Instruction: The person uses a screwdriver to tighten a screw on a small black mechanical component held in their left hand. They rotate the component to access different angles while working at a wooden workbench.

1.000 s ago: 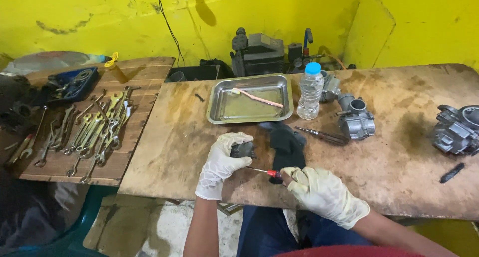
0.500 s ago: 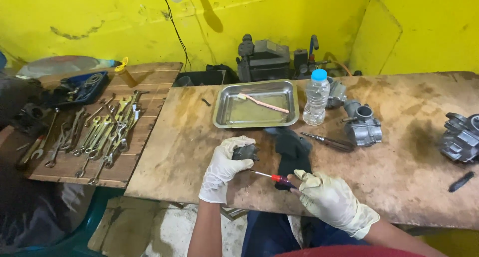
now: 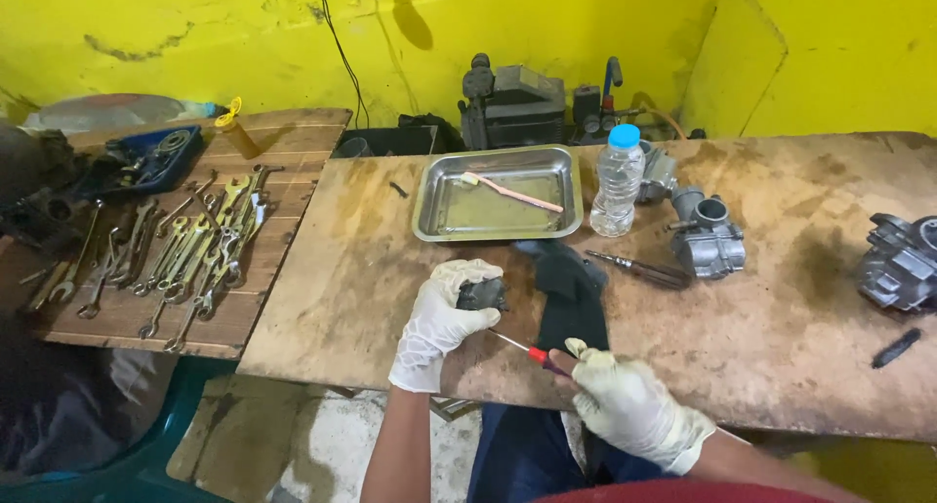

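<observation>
I saw left hand (image 3: 441, 320) fingers curled around dark carburetor part (image 3: 482, 293) at lower centre; right hand (image 3: 630, 405) pinched red-handled screwdriver (image 3: 522, 351), tip touching part.

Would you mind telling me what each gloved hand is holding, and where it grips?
The left hand grips a small dark part around its body; the right hand holds a small screwdriver by its red handle.

Bright, even overhead light, soft shadows, sharp focus, perhaps slight wide-angle edge distortion.
</observation>
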